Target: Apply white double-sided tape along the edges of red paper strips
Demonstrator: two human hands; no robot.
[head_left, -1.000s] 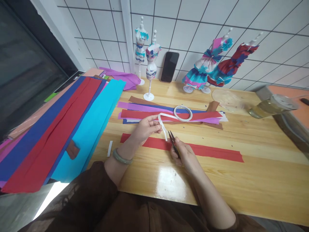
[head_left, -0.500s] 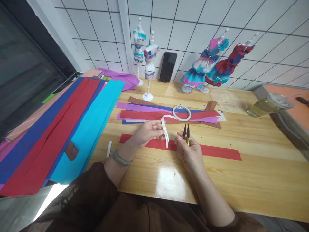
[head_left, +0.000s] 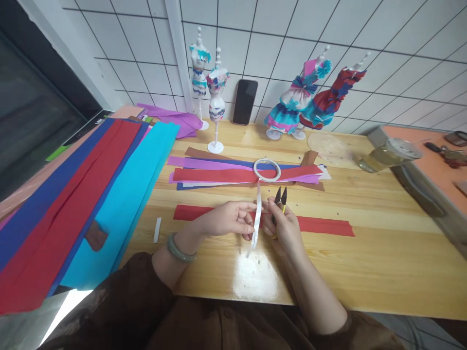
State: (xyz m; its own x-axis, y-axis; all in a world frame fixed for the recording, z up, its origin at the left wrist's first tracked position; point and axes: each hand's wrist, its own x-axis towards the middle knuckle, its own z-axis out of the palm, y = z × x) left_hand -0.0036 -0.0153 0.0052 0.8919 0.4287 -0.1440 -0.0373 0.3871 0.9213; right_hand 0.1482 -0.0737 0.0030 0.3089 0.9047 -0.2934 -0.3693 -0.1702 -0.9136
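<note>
Beneath a tiled wall (head_left: 270,53), at a wooden counter (head_left: 383,262), seems to be gauging a length of tape (head_left: 258,214) for a cut; has it running from the roll (head_left: 279,172) on the strip pile (head_left: 215,175), down past the red strip (head_left: 324,226), between left grip (head_left: 233,218) and right grip (head_left: 286,228); curls left fingers up to it, but cannot tell whether pinching; wraps right fingers round the snips (head_left: 284,197), blades slightly parted; probably calls next for tautening the tape and bringing blades across.
</note>
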